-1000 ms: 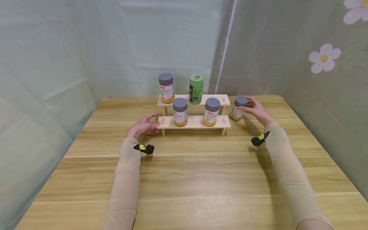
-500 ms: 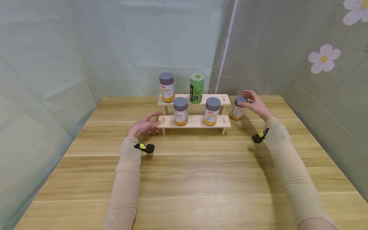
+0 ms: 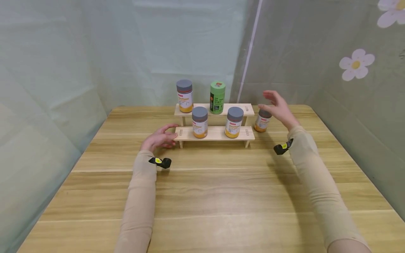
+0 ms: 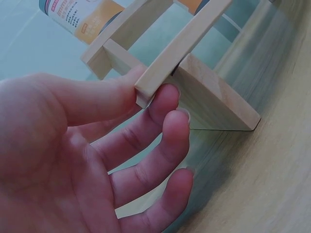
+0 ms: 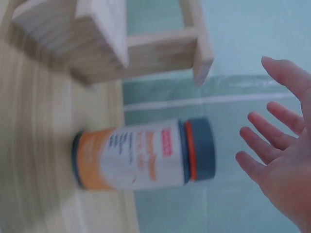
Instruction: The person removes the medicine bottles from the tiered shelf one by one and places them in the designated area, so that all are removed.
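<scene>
Wood table point(image 3: 221, 193) | right hand point(image 3: 280, 108): released, risen off jar point(image 3: 262, 123), label point(image 5: 138, 158) blurred | left hand point(image 3: 160, 138): pinching shelf point(image 3: 216, 133)

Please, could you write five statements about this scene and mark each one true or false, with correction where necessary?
1. The left grip pinches the end of the lower wooden shelf. True.
2. The green canister stands on the upper wooden shelf. True.
3. The rightmost grey-lidded jar is upright on the table. True.
4. The right grip holds that jar. False: it holds nothing and is apart from it.
5. The lower wooden shelf carries three jars. False: it carries two jars.
</scene>
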Motion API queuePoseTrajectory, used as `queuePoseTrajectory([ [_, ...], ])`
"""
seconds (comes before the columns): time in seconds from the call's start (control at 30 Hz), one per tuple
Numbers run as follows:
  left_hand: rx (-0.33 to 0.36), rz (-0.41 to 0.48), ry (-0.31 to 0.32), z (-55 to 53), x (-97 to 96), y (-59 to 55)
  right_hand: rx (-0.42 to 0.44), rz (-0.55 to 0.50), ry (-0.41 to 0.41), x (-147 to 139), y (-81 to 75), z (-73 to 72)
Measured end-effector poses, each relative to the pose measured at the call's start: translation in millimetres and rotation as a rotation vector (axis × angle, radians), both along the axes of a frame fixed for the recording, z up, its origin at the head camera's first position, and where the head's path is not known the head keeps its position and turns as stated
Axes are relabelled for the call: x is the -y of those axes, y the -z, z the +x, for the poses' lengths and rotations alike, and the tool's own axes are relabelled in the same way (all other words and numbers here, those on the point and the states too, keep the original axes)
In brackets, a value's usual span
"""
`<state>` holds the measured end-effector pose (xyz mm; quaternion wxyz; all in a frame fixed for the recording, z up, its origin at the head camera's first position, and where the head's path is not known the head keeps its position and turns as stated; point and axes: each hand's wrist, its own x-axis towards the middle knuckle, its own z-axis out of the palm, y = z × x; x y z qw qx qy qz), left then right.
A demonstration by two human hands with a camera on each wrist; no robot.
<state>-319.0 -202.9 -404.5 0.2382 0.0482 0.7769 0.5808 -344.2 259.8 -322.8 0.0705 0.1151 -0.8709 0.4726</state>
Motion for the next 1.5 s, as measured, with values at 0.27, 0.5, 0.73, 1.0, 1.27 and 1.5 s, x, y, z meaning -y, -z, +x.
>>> queuePoseTrajectory([
  [0.27, -0.008, 0.013, -0.009, -1.2, -1.2, -0.3, -0.036, -0.064, -0.047, 22.0, -15.8, 1.6],
  [0.5, -0.027, -0.009, -0.022, 0.1, -2.3, -3.0, -0.02, -0.105, -0.092, 39.9, -18.7, 1.4],
  [0.73, -0.029, -0.009, -0.029, 0.9, -1.4, -3.9, -0.011, -0.135, -0.109, 49.5, -21.5, -0.2],
  [1.0, -0.027, -0.028, -0.036, -1.0, -1.0, -3.0, 0.006, -0.169, -0.12, 60.7, -28.4, -2.7],
  [1.27, -0.02, -0.017, -0.044, 1.5, -3.4, -1.3, 0.02, -0.153, -0.166, 74.0, -32.7, -7.6],
  [1.5, -0.026, -0.017, -0.042, 5.3, -3.0, -1.4, 0.048, -0.162, -0.188, 84.4, -36.3, -8.2],
])
